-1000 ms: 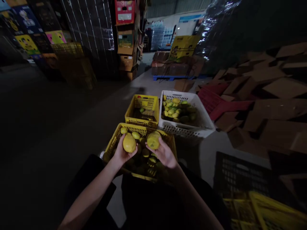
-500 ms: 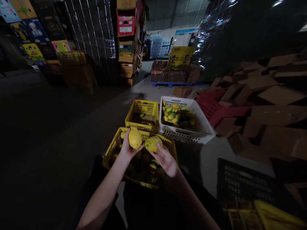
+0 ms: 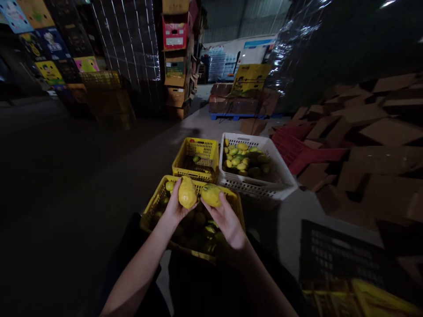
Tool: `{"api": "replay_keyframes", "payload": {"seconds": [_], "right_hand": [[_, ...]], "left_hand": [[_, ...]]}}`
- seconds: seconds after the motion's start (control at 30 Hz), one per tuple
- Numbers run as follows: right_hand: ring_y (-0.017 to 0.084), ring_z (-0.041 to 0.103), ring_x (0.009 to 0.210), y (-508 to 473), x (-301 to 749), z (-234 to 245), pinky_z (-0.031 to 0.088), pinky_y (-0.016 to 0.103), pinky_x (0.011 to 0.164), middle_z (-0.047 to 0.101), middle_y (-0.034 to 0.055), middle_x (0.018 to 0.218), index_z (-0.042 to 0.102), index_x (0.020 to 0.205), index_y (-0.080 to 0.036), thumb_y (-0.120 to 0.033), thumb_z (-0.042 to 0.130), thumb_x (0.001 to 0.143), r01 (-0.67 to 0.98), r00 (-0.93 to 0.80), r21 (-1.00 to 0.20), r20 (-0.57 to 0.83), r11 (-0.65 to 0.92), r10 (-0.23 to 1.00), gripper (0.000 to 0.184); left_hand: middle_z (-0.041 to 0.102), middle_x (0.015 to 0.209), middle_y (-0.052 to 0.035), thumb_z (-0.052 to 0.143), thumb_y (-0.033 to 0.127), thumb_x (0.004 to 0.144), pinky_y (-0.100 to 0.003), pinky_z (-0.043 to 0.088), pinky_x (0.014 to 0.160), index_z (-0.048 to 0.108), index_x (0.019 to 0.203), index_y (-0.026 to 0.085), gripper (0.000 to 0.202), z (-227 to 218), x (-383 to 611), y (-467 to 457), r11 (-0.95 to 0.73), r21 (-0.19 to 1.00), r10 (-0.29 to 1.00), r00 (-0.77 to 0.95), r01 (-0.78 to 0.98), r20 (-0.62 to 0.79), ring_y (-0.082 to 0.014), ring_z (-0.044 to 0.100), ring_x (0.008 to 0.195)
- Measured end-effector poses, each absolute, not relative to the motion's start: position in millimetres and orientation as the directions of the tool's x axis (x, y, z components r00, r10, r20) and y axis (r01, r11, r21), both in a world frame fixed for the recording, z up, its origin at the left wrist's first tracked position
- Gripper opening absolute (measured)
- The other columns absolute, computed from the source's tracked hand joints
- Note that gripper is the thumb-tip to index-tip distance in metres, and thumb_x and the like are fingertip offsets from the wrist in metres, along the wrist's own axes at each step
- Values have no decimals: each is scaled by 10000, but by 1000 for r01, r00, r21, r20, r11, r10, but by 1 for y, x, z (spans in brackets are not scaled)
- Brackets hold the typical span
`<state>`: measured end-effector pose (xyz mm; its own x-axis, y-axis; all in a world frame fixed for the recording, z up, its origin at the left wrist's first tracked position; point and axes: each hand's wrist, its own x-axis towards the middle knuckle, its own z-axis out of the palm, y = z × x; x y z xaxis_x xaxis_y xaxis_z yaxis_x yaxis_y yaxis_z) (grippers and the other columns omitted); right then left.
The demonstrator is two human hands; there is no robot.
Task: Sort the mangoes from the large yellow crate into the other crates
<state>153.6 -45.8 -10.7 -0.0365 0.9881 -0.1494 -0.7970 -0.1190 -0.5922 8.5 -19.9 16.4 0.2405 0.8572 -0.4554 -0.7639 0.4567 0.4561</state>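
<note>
My left hand (image 3: 174, 208) is closed round a yellow fruit (image 3: 187, 193) held upright over the near yellow crate (image 3: 151, 209). My right hand (image 3: 227, 220) grips a second yellow-green fruit (image 3: 211, 194) right beside it, the two fruits almost touching. The near crate below holds several yellow and green fruits, mostly in shadow. Behind it stands a second yellow crate (image 3: 185, 162) with one or two fruits inside, and to its right a white crate (image 3: 280, 169) with several yellow and green fruits.
A black crate (image 3: 333, 251) and yellow crates (image 3: 373, 299) sit at the lower right. Flattened cardboard (image 3: 373, 132) and red crates (image 3: 297, 147) pile up on the right. Stacked boxes (image 3: 175, 57) and wrapped pallets (image 3: 128, 48) rise behind, with dark floor on the left.
Both hands have lifted their fruits and brought them closer together above the near crate. The left fruit has turned upright.
</note>
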Motion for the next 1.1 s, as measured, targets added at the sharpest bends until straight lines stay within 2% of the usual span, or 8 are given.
{"api": "replay_keyframes", "payload": {"seconds": [0.27,0.4,0.57,0.67,0.77,0.87,0.93,1.1], "right_hand": [[189,710,791,-44,156,-14,602,308,728,791,27,927,742,960,-258,-522,677,888,-742,-62,-608,-358,-283,932,282],[154,673,697,-46,153,-12,555,256,587,782,8,903,738,989,-253,-505,654,916,-731,-72,-630,-313,-264,947,275],[162,641,603,-42,152,-11,472,262,474,751,20,767,713,919,-230,-578,632,896,-718,-182,-581,-376,-384,909,358],[179,642,590,-40,154,-13,473,279,486,741,16,732,689,916,-236,-548,664,871,-729,-188,-548,-416,-411,889,316],[178,637,590,-39,153,-16,463,273,467,740,15,754,673,920,-243,-493,682,865,-752,-162,-546,-389,-369,907,256],[141,478,432,-37,152,-21,349,262,363,667,-18,636,644,848,-262,-502,682,856,-743,-136,-592,-324,-313,936,244],[138,443,415,-36,152,-24,357,268,367,642,-33,606,628,827,-274,-492,681,852,-745,-113,-601,-312,-289,943,226],[228,680,690,-33,155,-31,574,388,664,754,25,779,661,865,-261,-417,711,779,-750,-119,-587,-336,-306,935,185]], "left_hand": [[699,745,-37,557,545,945,-272,564,593,654,1011,168,394,-2,7,-11,385,368,870,199,-846,-451,-162,669,629],[734,841,-49,471,518,993,-313,587,679,637,1198,187,423,-12,2,-7,333,365,874,140,-870,-464,-186,703,720],[755,895,-68,486,414,986,-358,592,770,568,1374,197,453,-17,-5,-3,420,337,850,236,-843,-470,-201,707,741],[755,846,-59,447,339,995,-347,593,782,589,1344,187,405,-15,-6,-4,443,331,836,251,-833,-487,-188,703,706],[732,772,-43,455,391,985,-357,601,753,634,1237,180,375,-11,-6,-8,403,349,848,202,-846,-490,-195,699,672],[729,775,-41,539,453,935,-369,604,733,649,1156,186,363,-10,-8,-11,395,355,856,199,-848,-477,-201,703,671],[734,792,-49,565,430,920,-371,604,730,642,1163,187,352,-12,-8,-10,428,349,849,239,-834,-472,-205,711,687],[752,847,-64,458,324,964,-396,599,810,605,1248,196,344,-19,-8,-7,458,326,834,272,-827,-481,-212,731,771]]}}
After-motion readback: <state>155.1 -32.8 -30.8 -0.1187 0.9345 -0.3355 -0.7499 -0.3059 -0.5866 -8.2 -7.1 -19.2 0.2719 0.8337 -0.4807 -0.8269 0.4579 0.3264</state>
